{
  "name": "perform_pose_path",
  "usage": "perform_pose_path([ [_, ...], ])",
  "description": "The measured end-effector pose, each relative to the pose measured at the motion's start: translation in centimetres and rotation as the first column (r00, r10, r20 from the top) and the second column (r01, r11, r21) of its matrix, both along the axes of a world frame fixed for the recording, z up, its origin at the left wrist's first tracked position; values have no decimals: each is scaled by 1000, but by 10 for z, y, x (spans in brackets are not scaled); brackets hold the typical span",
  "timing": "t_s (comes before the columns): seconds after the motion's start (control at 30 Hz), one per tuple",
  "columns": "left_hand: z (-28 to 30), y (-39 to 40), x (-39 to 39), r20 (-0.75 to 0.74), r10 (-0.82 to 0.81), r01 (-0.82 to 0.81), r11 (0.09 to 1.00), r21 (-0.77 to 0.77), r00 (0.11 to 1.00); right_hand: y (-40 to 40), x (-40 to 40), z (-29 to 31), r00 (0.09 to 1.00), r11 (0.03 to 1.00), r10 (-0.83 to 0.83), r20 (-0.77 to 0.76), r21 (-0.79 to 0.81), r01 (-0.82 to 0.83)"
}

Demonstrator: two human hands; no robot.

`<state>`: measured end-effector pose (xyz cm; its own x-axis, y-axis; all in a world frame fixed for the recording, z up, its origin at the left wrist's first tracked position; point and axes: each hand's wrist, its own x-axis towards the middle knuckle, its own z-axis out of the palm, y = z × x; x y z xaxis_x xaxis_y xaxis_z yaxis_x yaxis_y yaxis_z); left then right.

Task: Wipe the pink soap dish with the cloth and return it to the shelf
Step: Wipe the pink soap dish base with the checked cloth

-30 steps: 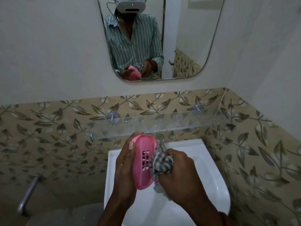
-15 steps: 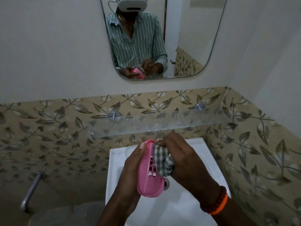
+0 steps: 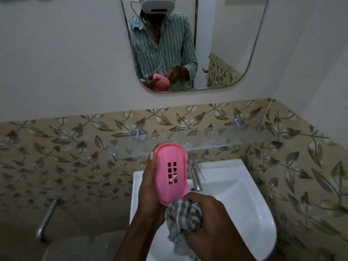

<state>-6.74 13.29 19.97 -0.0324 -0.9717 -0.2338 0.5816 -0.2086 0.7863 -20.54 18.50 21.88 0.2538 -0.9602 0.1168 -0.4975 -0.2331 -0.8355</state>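
My left hand point(image 3: 150, 187) grips the pink soap dish point(image 3: 170, 172) over the sink, fingers wrapped round its back and edges. The dish is turned so its face with the drain slots points at me, its long axis roughly upright. My right hand point(image 3: 209, 221) clutches a bunched grey checked cloth point(image 3: 183, 218) against the dish's lower end. The glass shelf point(image 3: 222, 139) runs along the tiled wall just behind and above the dish.
A white sink point(image 3: 244, 200) lies below my hands, with a chrome tap point(image 3: 194, 174) right behind the dish. A mirror point(image 3: 216, 44) hangs above the shelf. A metal pipe point(image 3: 47, 217) sticks out low on the left wall.
The cloth hand has slid from the dish's upper inside down to its lower end. The dish has turned to face me more squarely.
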Motion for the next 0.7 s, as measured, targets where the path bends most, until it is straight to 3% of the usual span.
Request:
perform_pose_path([
  [0.2, -6, -1, -1, -275, -91, 83, 996, -41, 957, 8, 5, 10, 988, 995, 5, 155, -95, 10],
  [0.3, -11, 1, -1, -274, -42, 42, 999, -4, 961, -1, -15, 27, 969, 975, -2, 248, -216, 58],
  [0.4, -8, 2, -4, -228, -28, 27, 1000, -7, 973, -6, -21, 32, 997, 903, -52, -50, -428, 26],
  [0.5, -4, 2, -5, -236, -33, 35, 999, 4, 971, 4, -11, 23, 959, 919, -146, -241, -392, 41],
  [0.6, -5, 5, -5, -277, -60, 65, 998, 12, 959, 12, -5, 20, 976, 936, -68, -209, -353, -11],
  [0.7, -6, 8, -10, -326, -80, 81, 997, -8, 942, 1, -4, 26, 988, 924, -91, -121, -381, 38],
])
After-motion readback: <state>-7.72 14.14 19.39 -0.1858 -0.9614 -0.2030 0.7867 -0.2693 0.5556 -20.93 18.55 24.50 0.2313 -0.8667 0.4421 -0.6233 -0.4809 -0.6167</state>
